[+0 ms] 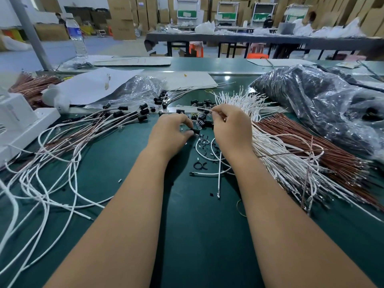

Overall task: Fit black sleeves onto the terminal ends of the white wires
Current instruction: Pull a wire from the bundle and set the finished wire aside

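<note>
Head view: left hand (170,132) pinches black sleeve (196,132), right hand (231,126) pinches white wire (199,108) amid loose sleeves (204,103).

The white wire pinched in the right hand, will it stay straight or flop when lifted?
Likely floppy: the white wire is thin, and those lying at left curl in loose loops. Probably light, since the right hand holds it by fingertips alone.

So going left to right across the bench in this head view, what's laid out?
White box → finished wires with black sleeves → left hand pinching a black sleeve → right hand pinching a white wire → brown wire bundle → plastic bag.
</note>
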